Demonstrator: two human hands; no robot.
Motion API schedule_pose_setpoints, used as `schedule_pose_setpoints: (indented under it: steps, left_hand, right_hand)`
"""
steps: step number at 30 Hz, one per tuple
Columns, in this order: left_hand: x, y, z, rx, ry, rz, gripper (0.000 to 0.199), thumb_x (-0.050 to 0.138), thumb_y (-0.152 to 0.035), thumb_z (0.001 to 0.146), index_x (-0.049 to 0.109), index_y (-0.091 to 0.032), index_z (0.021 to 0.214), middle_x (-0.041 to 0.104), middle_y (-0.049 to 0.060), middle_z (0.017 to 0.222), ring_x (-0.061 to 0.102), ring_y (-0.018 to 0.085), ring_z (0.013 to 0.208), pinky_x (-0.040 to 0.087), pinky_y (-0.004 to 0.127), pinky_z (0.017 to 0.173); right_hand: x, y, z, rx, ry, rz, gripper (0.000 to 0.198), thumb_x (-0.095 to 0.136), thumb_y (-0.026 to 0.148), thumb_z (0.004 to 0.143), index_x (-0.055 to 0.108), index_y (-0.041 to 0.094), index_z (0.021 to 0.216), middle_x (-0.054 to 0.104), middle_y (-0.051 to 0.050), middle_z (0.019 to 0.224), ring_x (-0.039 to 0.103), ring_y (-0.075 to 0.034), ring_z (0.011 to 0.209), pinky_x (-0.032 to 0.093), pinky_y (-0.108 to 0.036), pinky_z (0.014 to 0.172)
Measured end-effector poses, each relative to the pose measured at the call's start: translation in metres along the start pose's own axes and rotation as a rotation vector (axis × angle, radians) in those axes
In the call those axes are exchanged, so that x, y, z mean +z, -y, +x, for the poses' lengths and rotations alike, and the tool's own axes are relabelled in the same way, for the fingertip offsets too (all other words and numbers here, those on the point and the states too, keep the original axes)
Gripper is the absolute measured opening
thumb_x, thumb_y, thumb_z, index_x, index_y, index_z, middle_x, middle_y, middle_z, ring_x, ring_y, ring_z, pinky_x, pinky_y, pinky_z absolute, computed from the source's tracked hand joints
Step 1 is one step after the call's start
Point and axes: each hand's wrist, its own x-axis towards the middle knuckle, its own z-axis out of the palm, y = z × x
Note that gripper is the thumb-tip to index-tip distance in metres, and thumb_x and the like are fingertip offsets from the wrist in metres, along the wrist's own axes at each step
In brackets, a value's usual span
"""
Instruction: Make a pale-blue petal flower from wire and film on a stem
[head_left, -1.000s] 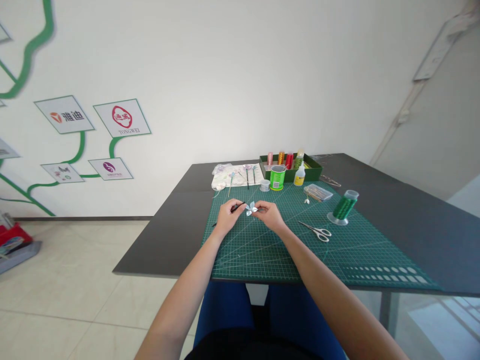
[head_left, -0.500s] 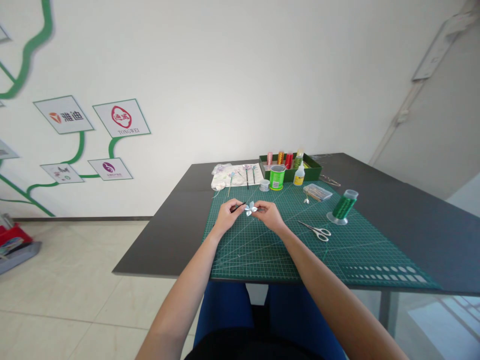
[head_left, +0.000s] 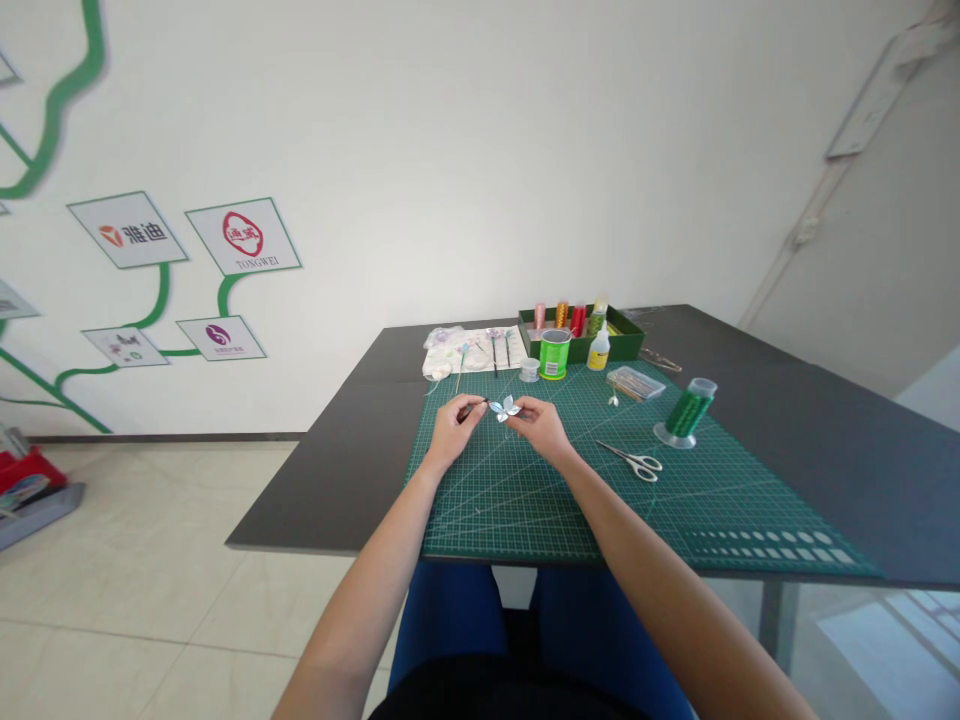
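Over the green cutting mat (head_left: 517,500), both my hands meet at a small pale-blue and white petalled flower (head_left: 506,408). My left hand (head_left: 452,428) is closed around black tweezers (head_left: 472,408); the fingers cover most of them, and their tip reaches the flower's left petal. On the other side, my right hand (head_left: 541,427) pinches the flower near its base, thumb and fingers together. Its stem is hidden by the fingers. White-handled scissors (head_left: 637,463) lie on the mat to the right of my right hand.
Behind stand a green can (head_left: 554,356), a glue bottle (head_left: 598,348), a white spool (head_left: 529,371) and a green box (head_left: 625,345) with thread spools. A clear case (head_left: 636,384) and green thread spool (head_left: 685,413) are right. Flower sticks lie on white cloth (head_left: 442,362).
The flower has turned in my fingers, from facing me to tilted upward, and sits slightly higher. My left hand and the tweezers have shifted a little. Everything else stays put.
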Motion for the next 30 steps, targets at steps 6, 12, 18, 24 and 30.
schedule_pose_setpoints:
  steps: [6,12,18,24,30]
  left_hand:
    - [0.000,0.002,0.001,0.021,-0.011,-0.016,0.034,0.060,-0.047,0.094,0.074,-0.017,0.099,0.074,0.009,0.098,0.067,0.019,0.081,0.055,0.031,0.076]
    - [-0.001,0.000,0.000,0.044,-0.015,0.022,0.029,0.059,-0.040,0.096,0.074,-0.016,0.099,0.074,0.009,0.094,0.066,0.019,0.078,0.054,0.031,0.073]
    - [-0.001,-0.003,0.000,0.090,0.011,0.097,0.024,0.062,-0.039,0.095,0.075,-0.019,0.099,0.071,0.006,0.089,0.063,0.015,0.070,0.051,0.028,0.066]
    - [0.005,-0.005,-0.004,0.107,0.082,0.076,0.024,0.061,-0.038,0.097,0.075,-0.019,0.100,0.071,0.005,0.089,0.063,0.014,0.064,0.052,0.027,0.064]
    - [0.012,-0.010,-0.007,0.170,0.084,0.141,0.020,0.058,-0.030,0.099,0.075,-0.019,0.101,0.076,0.007,0.096,0.070,0.020,0.086,0.053,0.032,0.082]
  right_hand:
    - [-0.001,-0.002,0.000,-0.011,0.001,-0.005,0.042,0.088,0.052,0.056,0.064,0.020,0.065,0.062,0.000,0.059,0.051,-0.013,0.048,0.043,-0.026,0.043]
    - [-0.002,-0.003,0.000,-0.017,0.003,-0.009,0.042,0.089,0.052,0.056,0.064,0.019,0.066,0.061,0.000,0.059,0.051,-0.013,0.049,0.043,-0.025,0.044]
    - [-0.001,0.003,-0.001,-0.005,-0.014,0.012,0.046,0.092,0.052,0.050,0.064,0.019,0.064,0.062,-0.001,0.061,0.054,-0.014,0.052,0.044,-0.026,0.045]
    - [0.001,0.008,-0.002,-0.011,0.005,0.094,0.045,0.094,0.050,0.050,0.064,0.019,0.066,0.063,0.000,0.063,0.052,-0.012,0.051,0.045,-0.024,0.044]
    - [0.003,0.007,-0.003,0.015,0.063,0.188,0.048,0.096,0.046,0.046,0.063,0.020,0.068,0.065,0.001,0.061,0.061,-0.016,0.055,0.053,-0.028,0.051]
